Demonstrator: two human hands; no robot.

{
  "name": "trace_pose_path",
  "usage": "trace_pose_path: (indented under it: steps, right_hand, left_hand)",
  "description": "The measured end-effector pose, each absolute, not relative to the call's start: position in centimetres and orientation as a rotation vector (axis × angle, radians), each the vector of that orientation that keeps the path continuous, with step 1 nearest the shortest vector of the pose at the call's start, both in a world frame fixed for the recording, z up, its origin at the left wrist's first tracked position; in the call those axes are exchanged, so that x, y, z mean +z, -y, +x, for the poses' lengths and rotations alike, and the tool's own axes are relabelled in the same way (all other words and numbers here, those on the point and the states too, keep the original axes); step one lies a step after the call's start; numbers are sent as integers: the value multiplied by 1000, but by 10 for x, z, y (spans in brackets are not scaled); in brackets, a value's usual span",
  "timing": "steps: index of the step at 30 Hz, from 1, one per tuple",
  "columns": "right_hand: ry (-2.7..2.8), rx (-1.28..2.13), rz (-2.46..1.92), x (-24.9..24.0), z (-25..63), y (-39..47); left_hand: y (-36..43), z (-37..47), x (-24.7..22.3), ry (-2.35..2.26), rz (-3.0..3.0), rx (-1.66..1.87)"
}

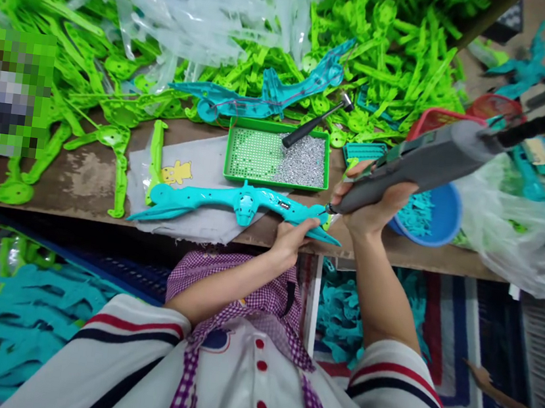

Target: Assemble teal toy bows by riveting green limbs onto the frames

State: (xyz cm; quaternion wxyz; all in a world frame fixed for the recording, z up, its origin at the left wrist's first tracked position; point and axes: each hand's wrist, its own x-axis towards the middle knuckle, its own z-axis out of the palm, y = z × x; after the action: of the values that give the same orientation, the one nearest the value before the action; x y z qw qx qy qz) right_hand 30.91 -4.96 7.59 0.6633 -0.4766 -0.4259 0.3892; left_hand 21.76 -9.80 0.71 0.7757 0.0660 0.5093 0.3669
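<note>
A turquoise bow-shaped plastic part [213, 198] lies along the front of the table, partly on a grey cloth [203, 156]. My left hand [293, 236] pinches this part near its right end. In my right hand [372, 203] is a grey power screwdriver [416, 165], gripped around its body. The tool slants down to the left, and its tip touches or nearly touches the part's right end, just above my left fingertips. Behind the part sits a green tray [250, 178] of small metal screws, with a black-handled hammer [306, 125] resting over it.
Bright green plastic parts [394, 60] are heaped at the back, with clear plastic bags [198, 3] on them. Another turquoise part [276, 95] lies behind the tray. A blue bowl [452, 216] of small turquoise pieces stands right. Bins of turquoise parts [41, 308] are below the table edge.
</note>
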Motion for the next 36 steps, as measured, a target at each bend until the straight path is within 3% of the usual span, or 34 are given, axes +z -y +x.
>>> trace_pose_path:
  steps: [13,22,29,36]
  right_hand:
    - [989,874,-1065,64,303,55]
    - [975,797,-842,110,291,25]
    - [985,908,-996,60,248,-40]
    - [1093,957,-997,39,229,-54]
  left_hand:
    - [97,216,10,-1100,97,801]
    - [95,204,4,-964,86,707]
    - [98,192,14,-735,-129,375]
    - [114,215,-1,-674,-307,356]
